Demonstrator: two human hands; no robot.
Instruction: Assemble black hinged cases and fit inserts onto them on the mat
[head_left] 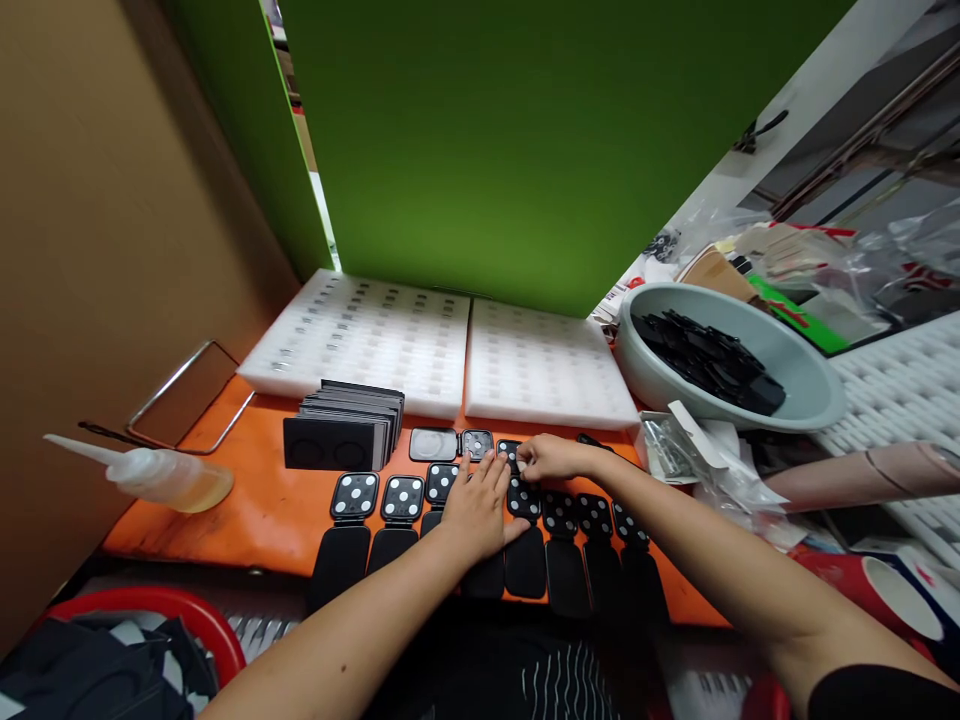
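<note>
Noted black pieces (709, 365) in basin (814, 390), right.
Found left grip (478, 512) spread; cannot tell closure of right grip (553, 458) at dotted cases (523, 498).

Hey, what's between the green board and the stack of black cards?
In the head view, a white foam slab lies between the green board and black cards.

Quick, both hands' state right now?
Left hand: open, spread over dotted black pieces.
Right hand: curled at the pieces; whether it holds anything cannot be told.

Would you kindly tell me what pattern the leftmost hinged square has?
The square has white dots on black, best seen in the head view.
</note>
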